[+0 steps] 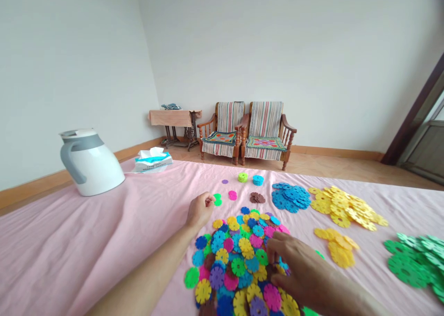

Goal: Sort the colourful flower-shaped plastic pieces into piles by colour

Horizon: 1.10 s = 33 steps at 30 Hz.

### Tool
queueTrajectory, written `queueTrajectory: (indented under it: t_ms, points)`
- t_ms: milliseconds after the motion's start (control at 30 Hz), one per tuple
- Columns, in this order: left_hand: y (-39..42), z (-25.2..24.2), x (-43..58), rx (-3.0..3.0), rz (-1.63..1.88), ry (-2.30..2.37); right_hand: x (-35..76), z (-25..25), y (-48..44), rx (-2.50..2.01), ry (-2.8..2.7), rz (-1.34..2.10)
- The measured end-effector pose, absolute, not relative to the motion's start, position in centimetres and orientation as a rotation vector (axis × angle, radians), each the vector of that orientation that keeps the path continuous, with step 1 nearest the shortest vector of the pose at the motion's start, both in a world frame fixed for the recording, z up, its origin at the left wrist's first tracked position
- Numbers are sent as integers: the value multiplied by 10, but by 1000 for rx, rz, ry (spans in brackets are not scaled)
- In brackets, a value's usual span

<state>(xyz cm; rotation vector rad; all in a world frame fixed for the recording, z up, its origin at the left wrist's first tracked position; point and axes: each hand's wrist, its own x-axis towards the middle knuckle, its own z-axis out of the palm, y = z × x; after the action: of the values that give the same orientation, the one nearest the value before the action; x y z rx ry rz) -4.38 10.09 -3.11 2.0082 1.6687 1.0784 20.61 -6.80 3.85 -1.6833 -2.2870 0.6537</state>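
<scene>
A mixed heap of coloured plastic snowflake discs (239, 260) lies on the pink cloth (104, 242) in front of me. My left hand (199, 209) is stretched forward with its fingers curled, pinching a green disc (217, 199) at the small green pile. My right hand (294, 265) rests on the right side of the mixed heap, fingers bent down among the discs; what they grip is hidden. Sorted piles lie beyond: blue (290, 197), yellow (347, 207), a smaller yellow one (338, 249), and green (416, 260) at the right.
Small stacks stand further back: pink (232, 195), brown (257, 197), light green (243, 177), cyan (258, 180), one purple disc (225, 182). A white kettle (88, 161) and tissue pack (152, 161) sit at the left. Two armchairs (246, 133) stand by the wall.
</scene>
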Motion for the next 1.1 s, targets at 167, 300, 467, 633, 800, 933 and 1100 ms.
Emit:
queueTrajectory:
  t_ms: [167,300,467,633,800,933,1100]
  points:
    - [101,-31,-44,2002,1082,1678,207,36,-70,-1712,-2320,613]
    - [101,-32,-44,1998,1082,1682,204,39,-72,-1709,-2336,606]
    - [103,-33,-44,2005,1086,1679,199,48,-73,-1661,-2293,666]
    - [102,-33,-44,2017,1086,1674,207,51,-53,-1552,-2128,703]
    - [100,-32,-43,2029,1112,1668,220,42,9,-1685,-1898,521]
    - [97,-30,-42,2056,1141,1643,226,26,57,-1820,-1764,420]
    - [93,-27,-41,2118,1178,1579,232,11,74,-1902,-1690,350]
